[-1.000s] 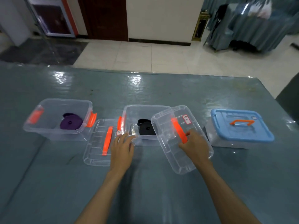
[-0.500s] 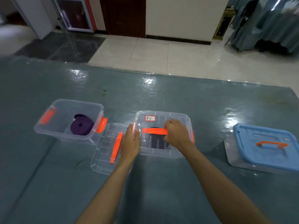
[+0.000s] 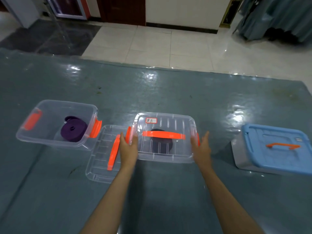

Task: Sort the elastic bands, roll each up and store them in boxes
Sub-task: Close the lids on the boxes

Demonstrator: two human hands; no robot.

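The middle clear box [image 3: 164,154] now carries its clear lid with an orange handle [image 3: 163,135] and a white label; a rolled black band [image 3: 160,144] shows through it. My left hand [image 3: 129,146] lies flat against the box's left end by the orange clasp. My right hand [image 3: 201,146] is held with straight fingers at the right end. At the left, an open clear box [image 3: 55,105] holds a rolled purple band [image 3: 73,130]. Its loose clear lid [image 3: 103,157] lies flat between the two boxes.
A box with a blue lid [image 3: 276,147] and orange handle stands shut at the right. The grey-green table [image 3: 152,92] ends at a far edge, with tiled floor beyond.
The clear lid went from tilted in my right hand onto the middle box. My right hand left the orange handle and moved to the box's right end; the left stayed at the left end.
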